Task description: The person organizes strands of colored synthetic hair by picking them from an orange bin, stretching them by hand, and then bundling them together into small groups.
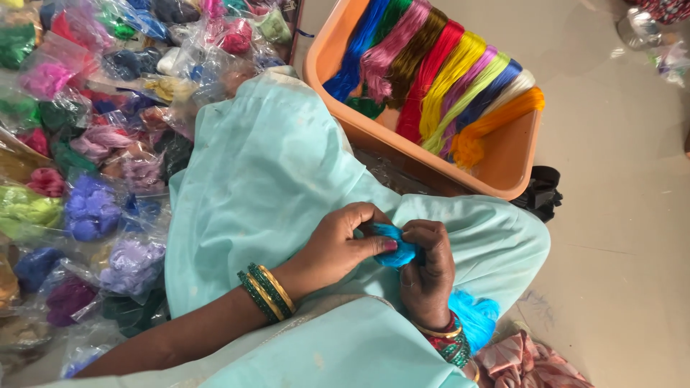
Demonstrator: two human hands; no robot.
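My left hand [341,248] and my right hand [429,276] meet over my lap, both pinching a small bundle of bright blue thread [395,248]. More of the same blue thread [474,316] hangs out below my right wrist. Green and gold bangles ring my left wrist [267,291], red and green ones my right wrist. My lap is covered by pale mint-green cloth [266,172].
An orange plastic tub [503,154] beyond my knee holds several skeins of coloured thread. A heap of clear plastic bags with coloured thread [93,144] fills the left side. A black cloth [543,194] lies by the tub; patterned pink fabric [532,363] at bottom right.
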